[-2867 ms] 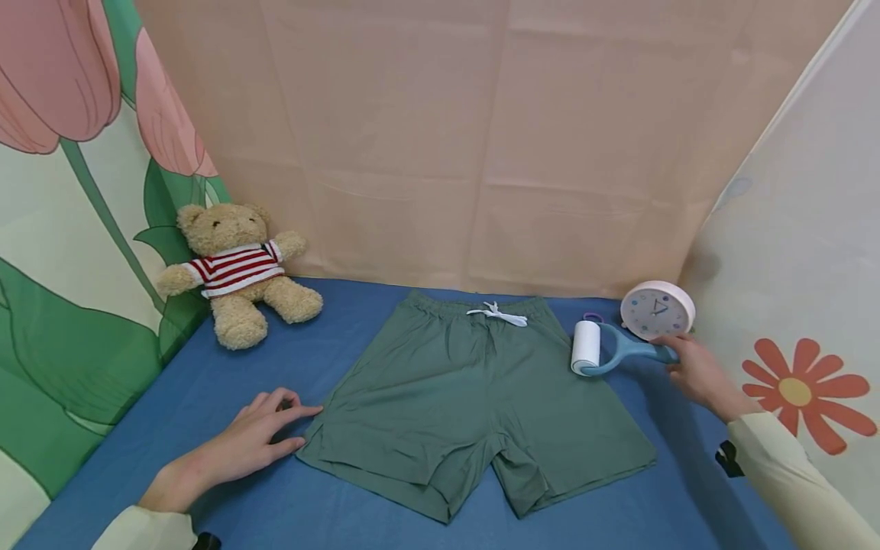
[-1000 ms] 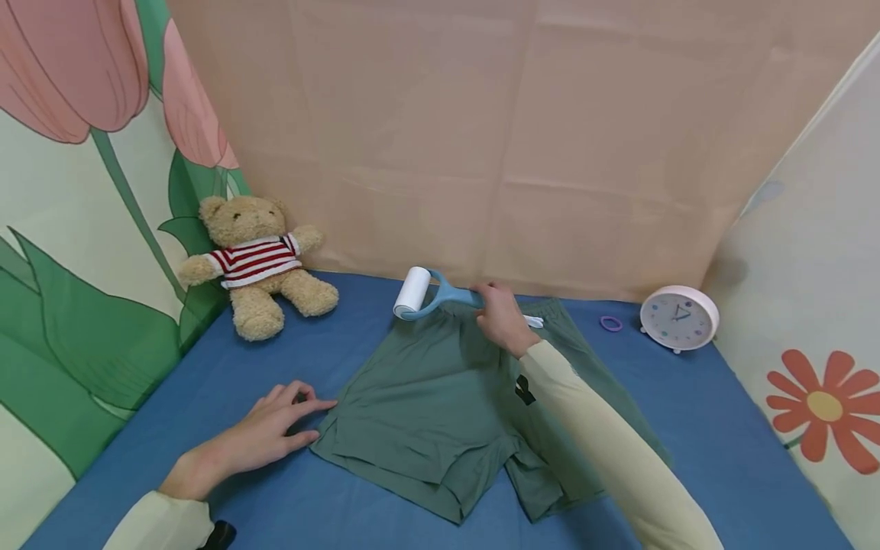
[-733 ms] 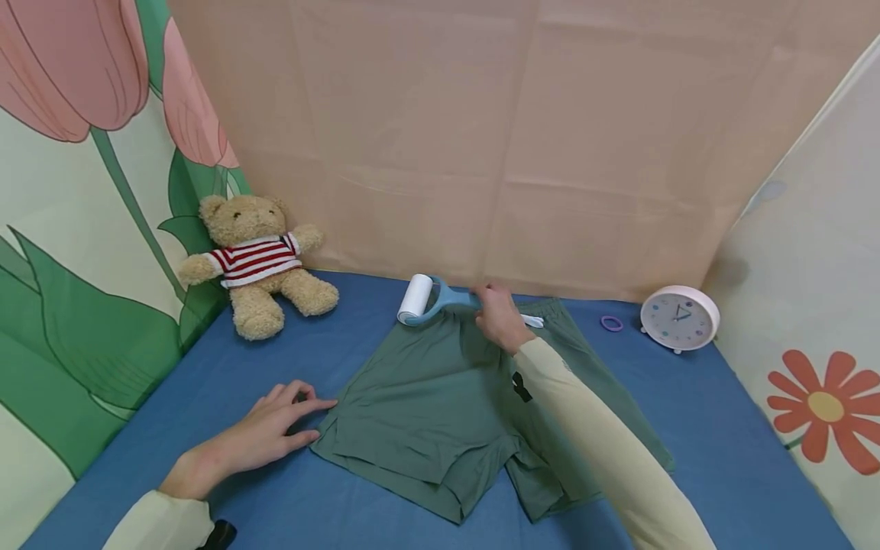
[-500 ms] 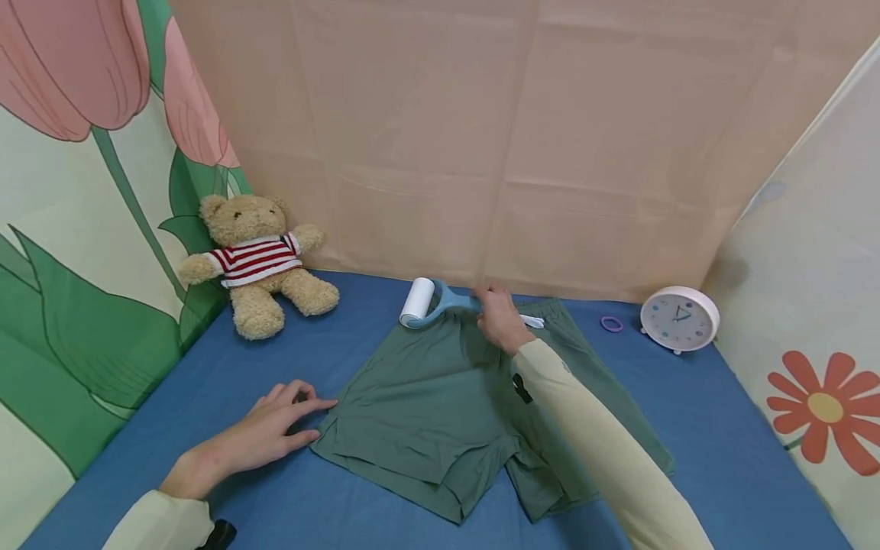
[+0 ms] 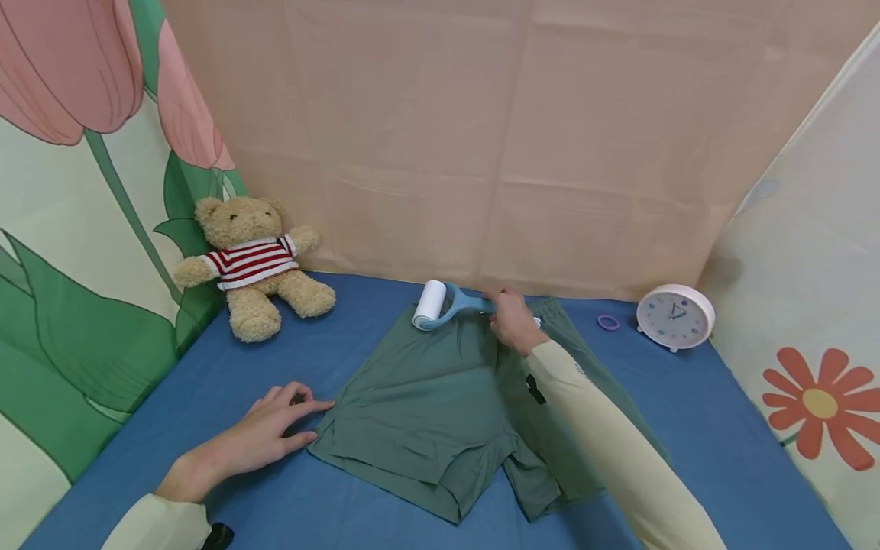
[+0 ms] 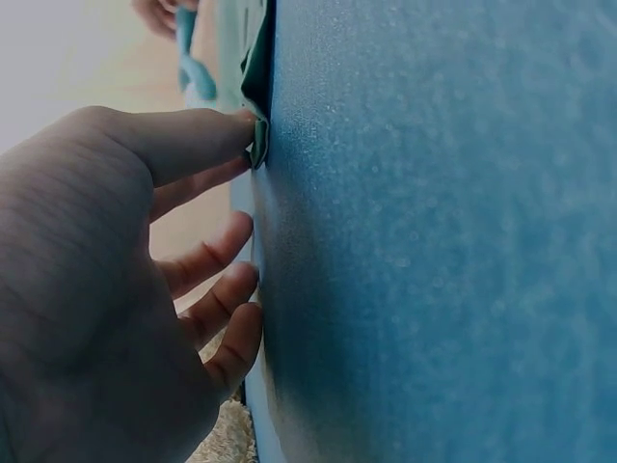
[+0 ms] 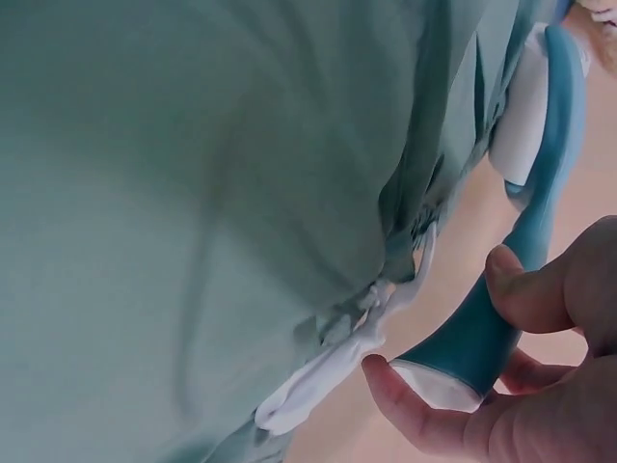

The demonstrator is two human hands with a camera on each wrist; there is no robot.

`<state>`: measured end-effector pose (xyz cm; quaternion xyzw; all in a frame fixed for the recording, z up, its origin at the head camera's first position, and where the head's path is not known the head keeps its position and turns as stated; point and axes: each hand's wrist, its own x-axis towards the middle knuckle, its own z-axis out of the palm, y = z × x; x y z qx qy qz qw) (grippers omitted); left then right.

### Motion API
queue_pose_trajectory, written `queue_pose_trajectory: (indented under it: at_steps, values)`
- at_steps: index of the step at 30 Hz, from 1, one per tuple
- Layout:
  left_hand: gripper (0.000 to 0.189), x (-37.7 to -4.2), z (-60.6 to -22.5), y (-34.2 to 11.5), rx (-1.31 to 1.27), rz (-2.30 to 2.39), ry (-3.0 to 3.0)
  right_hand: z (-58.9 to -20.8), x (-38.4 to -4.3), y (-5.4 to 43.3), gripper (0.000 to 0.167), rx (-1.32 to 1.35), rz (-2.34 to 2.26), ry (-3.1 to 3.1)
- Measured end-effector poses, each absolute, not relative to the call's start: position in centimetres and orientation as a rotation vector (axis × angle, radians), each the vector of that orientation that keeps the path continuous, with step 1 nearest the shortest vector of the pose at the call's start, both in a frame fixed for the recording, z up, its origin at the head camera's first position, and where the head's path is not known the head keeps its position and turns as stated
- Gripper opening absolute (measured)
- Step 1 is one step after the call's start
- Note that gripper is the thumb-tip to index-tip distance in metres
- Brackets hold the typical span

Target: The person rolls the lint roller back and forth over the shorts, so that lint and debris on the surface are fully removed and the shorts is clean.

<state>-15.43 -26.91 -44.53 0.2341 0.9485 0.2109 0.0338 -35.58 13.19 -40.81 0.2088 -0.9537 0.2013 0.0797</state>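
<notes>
Green drawstring shorts [image 5: 426, 405] lie spread on the blue cloth, waistband at the far side. My right hand [image 5: 514, 319] grips the handle of a blue lint roller [image 5: 462, 304]. Its white roll [image 5: 429, 304] sits at the left end of the waistband. In the right wrist view the thumb and fingers close round the handle [image 7: 472, 333], near the white drawstring [image 7: 328, 376]. My left hand [image 5: 257, 431] rests at the left leg's edge, thumb and index fingertips touching the fabric apart from each other, other fingers loosely bent. My right forearm hides part of the right leg.
A teddy bear [image 5: 254, 263] in a striped shirt sits at the back left. A purple ring [image 5: 608, 322] and a pinkish-white clock [image 5: 676, 317] are at the back right. A beige backdrop [image 5: 412, 153] stands right behind the waistband, with patterned panels on both sides.
From the right leg, my right hand has carried the lint roller left across to the left end of the waistband, then slightly back right. The left hand keeps its place at the hem.
</notes>
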Motion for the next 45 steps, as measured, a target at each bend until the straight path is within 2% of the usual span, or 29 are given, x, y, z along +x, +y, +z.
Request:
queue_pose_trajectory:
  at_steps: [5,15,45]
  values:
    - [0.046,-15.4,-44.5,-26.8,0.706,0.658,2.902,-40.7,-35.4,14.6,0.056,0.64,0.611,-2.859]
    - [0.046,-15.4,-44.5,-27.0,0.699,0.641,2.907,-40.7,-35.6,17.3,0.047,0.572,0.537,-2.878]
    - [0.047,-15.4,-44.2,-26.8,0.677,0.635,2.884,-40.3,-36.0,24.3,0.044,0.63,0.542,-2.845]
